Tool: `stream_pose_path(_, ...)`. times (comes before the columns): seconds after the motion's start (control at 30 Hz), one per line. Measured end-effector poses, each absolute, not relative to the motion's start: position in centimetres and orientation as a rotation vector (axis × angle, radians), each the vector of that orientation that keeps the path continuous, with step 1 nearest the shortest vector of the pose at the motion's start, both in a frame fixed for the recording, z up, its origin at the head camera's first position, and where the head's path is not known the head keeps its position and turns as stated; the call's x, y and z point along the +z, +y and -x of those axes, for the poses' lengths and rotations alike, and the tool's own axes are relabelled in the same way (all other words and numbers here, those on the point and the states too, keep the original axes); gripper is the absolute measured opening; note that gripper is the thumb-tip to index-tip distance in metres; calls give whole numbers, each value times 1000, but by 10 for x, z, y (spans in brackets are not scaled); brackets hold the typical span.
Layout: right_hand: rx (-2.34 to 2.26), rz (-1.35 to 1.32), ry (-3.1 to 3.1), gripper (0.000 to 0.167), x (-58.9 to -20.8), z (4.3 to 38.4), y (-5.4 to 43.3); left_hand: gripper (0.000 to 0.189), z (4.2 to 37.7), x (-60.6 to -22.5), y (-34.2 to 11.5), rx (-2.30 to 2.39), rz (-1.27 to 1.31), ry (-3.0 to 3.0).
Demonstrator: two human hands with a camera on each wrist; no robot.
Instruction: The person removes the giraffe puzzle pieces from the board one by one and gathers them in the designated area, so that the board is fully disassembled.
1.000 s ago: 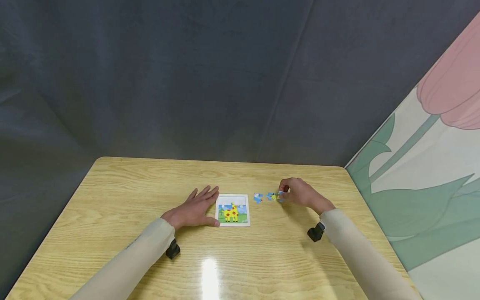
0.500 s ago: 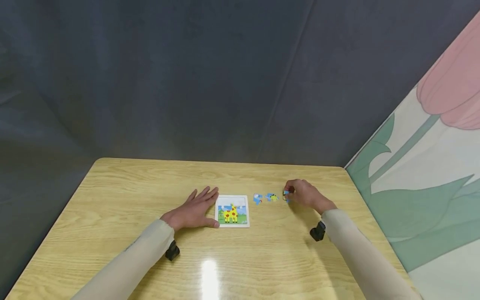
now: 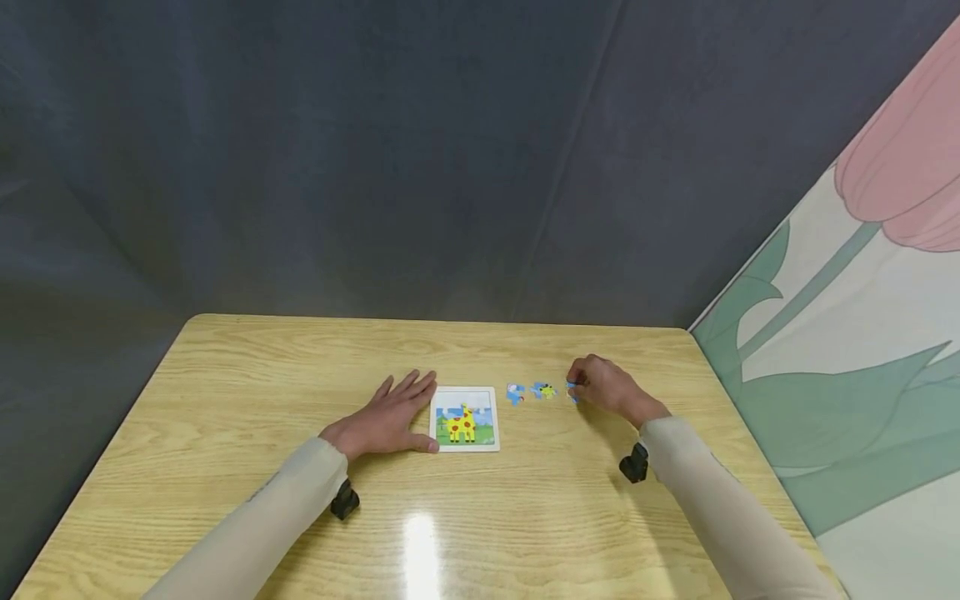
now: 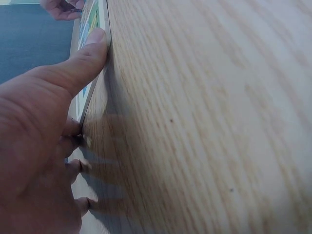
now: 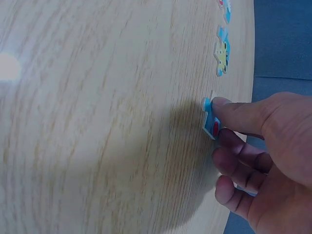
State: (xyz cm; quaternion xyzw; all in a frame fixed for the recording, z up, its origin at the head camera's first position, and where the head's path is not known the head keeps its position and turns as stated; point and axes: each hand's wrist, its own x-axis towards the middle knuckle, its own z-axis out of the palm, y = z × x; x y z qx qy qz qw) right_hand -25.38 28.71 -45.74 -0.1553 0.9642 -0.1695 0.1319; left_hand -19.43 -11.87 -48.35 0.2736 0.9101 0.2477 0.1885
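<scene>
A square giraffe puzzle board (image 3: 465, 393) with a white border lies on the wooden table in the head view. My left hand (image 3: 382, 423) rests along its left edge, fingers spread, the thumb at the near left corner. To the right, my right hand (image 3: 607, 387) pinches a blue puzzle piece (image 5: 208, 119) with a red spot, thumb on top; the piece lies at the table surface. Between board and right hand are two loose pieces: a blue and white puzzle piece (image 3: 514, 394) and a yellow and blue puzzle piece (image 3: 544, 390).
The wooden table (image 3: 465, 517) has its far edge against a dark curtain (image 3: 375, 167). A wall cloth with a tulip pattern (image 3: 847, 400) stands along the right side. Each wrist wears a small black camera (image 3: 345, 500).
My right hand has slid its puzzle piece to the right, away from the yellow and blue piece, and then lowered it flatter. The left hand and the board stay put.
</scene>
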Motion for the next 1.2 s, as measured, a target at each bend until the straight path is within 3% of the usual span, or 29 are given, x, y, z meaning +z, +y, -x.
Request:
stream_pose_path(0.33, -522, 512, 2824, 12, -454, 251, 272, 101, 193, -483, -118, 675, -764, 2548)
stream_pose_path(1.03, -445, 812, 2695, 23, -444, 216, 134, 103, 196, -486, -119, 645, -771, 2566)
stream_pose_path(1.2, -370, 844, 2637, 34, -445, 213, 113, 102, 197, -486, -119, 641, -772, 2565)
